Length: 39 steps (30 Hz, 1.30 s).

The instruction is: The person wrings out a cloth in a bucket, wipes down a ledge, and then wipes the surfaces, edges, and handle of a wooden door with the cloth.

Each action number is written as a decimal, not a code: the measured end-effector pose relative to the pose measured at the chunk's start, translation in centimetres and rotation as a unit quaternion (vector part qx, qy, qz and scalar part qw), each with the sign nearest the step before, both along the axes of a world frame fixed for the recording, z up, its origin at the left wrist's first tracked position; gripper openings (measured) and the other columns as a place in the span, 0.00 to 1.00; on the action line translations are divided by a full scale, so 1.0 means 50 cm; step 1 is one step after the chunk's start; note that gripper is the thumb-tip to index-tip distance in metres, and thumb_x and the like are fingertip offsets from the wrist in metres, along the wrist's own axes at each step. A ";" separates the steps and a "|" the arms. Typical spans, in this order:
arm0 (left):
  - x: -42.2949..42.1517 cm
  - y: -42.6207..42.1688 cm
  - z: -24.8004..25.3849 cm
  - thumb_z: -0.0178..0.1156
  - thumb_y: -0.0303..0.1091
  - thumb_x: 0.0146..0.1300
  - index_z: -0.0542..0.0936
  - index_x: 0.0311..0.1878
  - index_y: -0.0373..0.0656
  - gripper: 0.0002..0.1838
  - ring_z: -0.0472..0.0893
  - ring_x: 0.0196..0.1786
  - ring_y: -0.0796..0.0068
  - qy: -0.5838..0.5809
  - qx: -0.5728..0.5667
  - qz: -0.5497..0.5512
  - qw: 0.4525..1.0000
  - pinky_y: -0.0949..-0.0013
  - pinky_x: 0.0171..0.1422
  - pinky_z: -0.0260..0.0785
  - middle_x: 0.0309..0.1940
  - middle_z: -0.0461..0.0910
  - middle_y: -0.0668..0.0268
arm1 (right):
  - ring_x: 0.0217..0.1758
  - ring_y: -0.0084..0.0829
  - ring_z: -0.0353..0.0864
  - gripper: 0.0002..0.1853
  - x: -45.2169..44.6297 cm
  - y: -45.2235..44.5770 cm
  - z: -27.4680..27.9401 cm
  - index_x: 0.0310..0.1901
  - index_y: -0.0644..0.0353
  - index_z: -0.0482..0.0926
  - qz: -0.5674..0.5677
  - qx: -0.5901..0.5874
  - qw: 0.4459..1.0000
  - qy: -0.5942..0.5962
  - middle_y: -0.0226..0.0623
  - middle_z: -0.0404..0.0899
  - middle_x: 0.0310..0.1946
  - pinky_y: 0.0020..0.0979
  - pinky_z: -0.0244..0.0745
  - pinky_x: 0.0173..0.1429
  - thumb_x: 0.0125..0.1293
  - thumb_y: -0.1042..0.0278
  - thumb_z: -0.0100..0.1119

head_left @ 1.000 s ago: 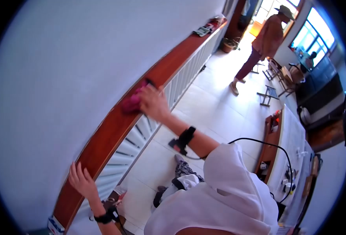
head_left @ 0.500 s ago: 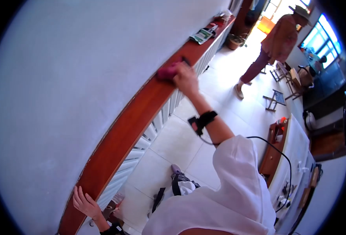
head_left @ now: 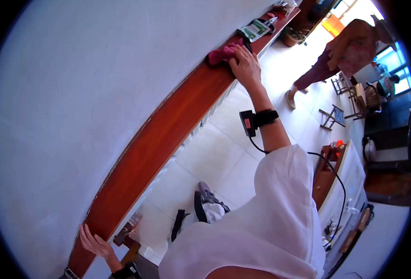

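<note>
A long reddish-brown wooden ledge [head_left: 154, 139] runs along the white wall. Near its far end my right hand [head_left: 246, 66] is closed on a dark pink cloth [head_left: 221, 54], pressed to the ledge top. Just beyond that hand lies a green and white packet [head_left: 255, 30]. My left hand [head_left: 95, 242] rests on the near end of the ledge, fingers spread, holding nothing. Both wrists wear black straps, and the right one carries a small box with a cable.
A person in a hat [head_left: 349, 49] stands on the tiled floor at the upper right. Close by are a folding stool [head_left: 333, 116] and wooden chairs [head_left: 366, 95]. A table with a brown drawer side [head_left: 324, 179] stands at the right. A pot [head_left: 291, 37] sits beyond the ledge.
My right hand has slid the pink cloth along the ledge toward its far end, up to the packet. My left hand has shifted lower in view. The person in the hat appears farther right, leaning more.
</note>
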<state>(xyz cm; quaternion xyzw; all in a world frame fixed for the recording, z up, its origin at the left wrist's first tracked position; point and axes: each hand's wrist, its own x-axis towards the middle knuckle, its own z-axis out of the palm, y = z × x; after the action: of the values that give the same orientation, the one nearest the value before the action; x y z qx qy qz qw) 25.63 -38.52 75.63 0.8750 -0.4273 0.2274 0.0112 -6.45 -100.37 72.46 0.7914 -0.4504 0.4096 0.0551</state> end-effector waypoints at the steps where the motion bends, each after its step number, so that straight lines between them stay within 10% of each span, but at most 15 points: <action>1: 0.001 0.003 -0.002 0.31 0.44 0.74 0.74 0.59 0.40 0.26 0.68 0.63 0.57 -0.009 -0.002 -0.001 1.000 0.55 0.66 0.55 0.63 0.70 0.59 | 0.63 0.40 0.69 0.18 0.010 0.006 0.002 0.49 0.50 0.78 -0.019 0.000 1.000 0.000 0.36 0.76 0.52 0.51 0.56 0.68 0.54 0.67 0.56; 9: 0.006 0.006 -0.013 0.30 0.48 0.74 0.73 0.61 0.41 0.28 0.68 0.64 0.57 -0.027 -0.012 0.006 1.000 0.54 0.67 0.55 0.63 0.70 0.59 | 0.68 0.36 0.66 0.22 0.124 0.453 0.050 0.52 0.49 0.77 0.354 0.146 0.923 0.043 0.36 0.73 0.59 0.48 0.52 0.72 0.52 0.67 0.61; 12: 0.012 0.011 -0.026 0.32 0.48 0.74 0.72 0.62 0.45 0.26 0.69 0.64 0.60 -0.042 0.002 0.021 0.999 0.55 0.68 0.54 0.63 0.71 0.60 | 0.63 0.40 0.68 0.21 0.086 0.291 -0.054 0.52 0.54 0.75 0.254 -0.009 0.966 0.042 0.38 0.72 0.56 0.51 0.53 0.70 0.55 0.64 0.63; 14: 0.011 0.014 -0.026 0.36 0.47 0.73 0.71 0.63 0.46 0.24 0.68 0.64 0.61 -0.054 -0.026 0.001 0.998 0.56 0.69 0.53 0.62 0.71 0.61 | 0.54 0.41 0.74 0.17 0.028 0.171 -0.026 0.50 0.54 0.75 0.136 0.180 0.974 -0.015 0.40 0.75 0.49 0.45 0.60 0.66 0.58 0.66 0.61; 16: 0.009 0.008 -0.028 0.38 0.46 0.72 0.70 0.64 0.44 0.24 0.69 0.64 0.61 -0.060 -0.048 -0.017 0.997 0.55 0.68 0.53 0.63 0.70 0.61 | 0.62 0.42 0.71 0.22 0.004 0.098 -0.003 0.59 0.50 0.72 -0.002 0.133 0.988 0.084 0.41 0.72 0.60 0.38 0.55 0.71 0.64 0.58 0.52; 21: 0.018 0.048 -0.046 0.58 0.36 0.56 0.66 0.67 0.45 0.32 0.65 0.66 0.58 0.039 -0.056 0.003 0.998 0.52 0.68 0.51 0.66 0.65 0.61 | 0.69 0.38 0.64 0.23 0.108 0.333 -0.049 0.62 0.56 0.70 0.184 0.026 0.975 0.124 0.36 0.69 0.63 0.41 0.48 0.74 0.67 0.63 0.42; 30: -0.040 0.171 0.005 0.52 0.46 0.64 0.71 0.59 0.42 0.24 0.68 0.61 0.59 0.096 -0.290 -0.130 0.943 0.54 0.64 0.54 0.63 0.69 0.59 | 0.69 0.42 0.65 0.18 0.394 0.866 0.073 0.57 0.62 0.74 0.543 -0.010 0.803 0.246 0.44 0.70 0.62 0.46 0.55 0.71 0.66 0.69 0.51; 39: -0.149 0.670 -0.083 0.59 0.37 0.58 0.71 0.59 0.40 0.25 0.69 0.60 0.56 0.157 -0.297 0.219 0.916 0.55 0.64 0.56 0.61 0.70 0.57 | 0.73 0.40 0.55 0.31 0.720 1.310 0.100 0.65 0.56 0.64 0.733 -0.016 0.605 0.310 0.41 0.59 0.68 0.44 0.52 0.73 0.56 0.74 0.57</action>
<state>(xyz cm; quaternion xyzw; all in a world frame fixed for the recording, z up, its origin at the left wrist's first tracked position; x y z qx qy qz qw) 18.17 -5.01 71.47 0.9275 -0.1310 0.2003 0.2870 29.57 -34.88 77.46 0.9350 0.3315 0.0503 -0.1153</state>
